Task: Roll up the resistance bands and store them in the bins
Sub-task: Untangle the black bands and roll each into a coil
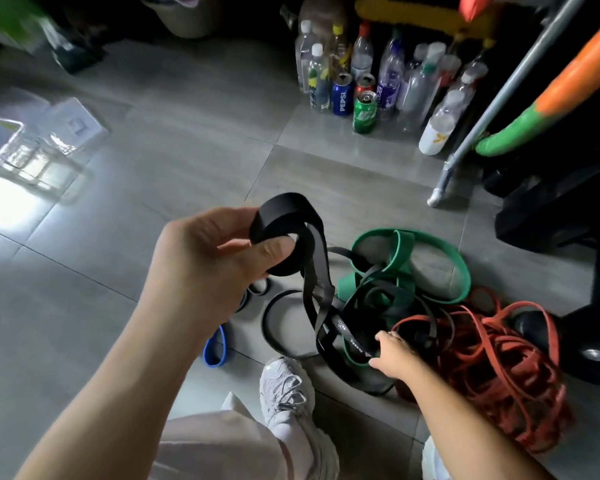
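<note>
Grey tiled floor [187,168] — left hand [205,258] grips one half-rolled black band [281,216]; right hand [394,355] touches the tangle [371,296], grip unclear.

Left hand [208,258] up, thumb and fingers pinching the coiled black band [281,223] — right hand [397,355] down below it, pinching its loose tail.

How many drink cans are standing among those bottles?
3: a blue can at the bottles' front left, a red can beside it, a green can in front. More may be hidden behind.

Dim room, window glare on floor [18,206] left, wide-angle edge blur
</note>
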Demonstrator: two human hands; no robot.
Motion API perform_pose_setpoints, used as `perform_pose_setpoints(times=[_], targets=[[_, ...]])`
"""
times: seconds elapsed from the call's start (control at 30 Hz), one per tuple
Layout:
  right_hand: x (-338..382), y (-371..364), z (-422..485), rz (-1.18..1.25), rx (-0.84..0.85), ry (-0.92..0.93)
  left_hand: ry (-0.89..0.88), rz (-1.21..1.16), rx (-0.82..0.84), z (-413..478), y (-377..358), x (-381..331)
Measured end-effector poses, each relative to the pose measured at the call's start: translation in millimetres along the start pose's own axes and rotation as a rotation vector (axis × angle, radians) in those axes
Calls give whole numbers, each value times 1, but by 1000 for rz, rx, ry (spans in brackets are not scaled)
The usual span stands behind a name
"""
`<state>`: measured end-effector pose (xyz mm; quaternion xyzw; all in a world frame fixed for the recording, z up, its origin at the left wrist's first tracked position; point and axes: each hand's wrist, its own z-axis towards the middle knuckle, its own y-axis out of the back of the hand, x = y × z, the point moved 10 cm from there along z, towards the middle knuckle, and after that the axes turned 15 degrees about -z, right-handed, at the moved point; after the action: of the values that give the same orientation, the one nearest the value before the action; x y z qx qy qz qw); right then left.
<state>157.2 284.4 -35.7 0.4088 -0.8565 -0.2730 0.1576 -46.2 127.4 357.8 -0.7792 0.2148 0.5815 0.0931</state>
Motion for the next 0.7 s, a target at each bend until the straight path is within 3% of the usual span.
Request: perform_pose_setpoints(times=[0.27,0.37,0.5,0.6,0.7], targets=[[6,-31,20,217,115,-97,32,21,-52,3,13,6],[10,-29,23,50,59,-52,43,72,-63,6,12,10],[22,-8,18,149,-50,14,35,172,-91,11,17,12],[22,31,10,323,-159,-22,-37,302,-80,11,14,0],[32,81,-9,807,-203,12,-160,466,-78,6,11,-17]])
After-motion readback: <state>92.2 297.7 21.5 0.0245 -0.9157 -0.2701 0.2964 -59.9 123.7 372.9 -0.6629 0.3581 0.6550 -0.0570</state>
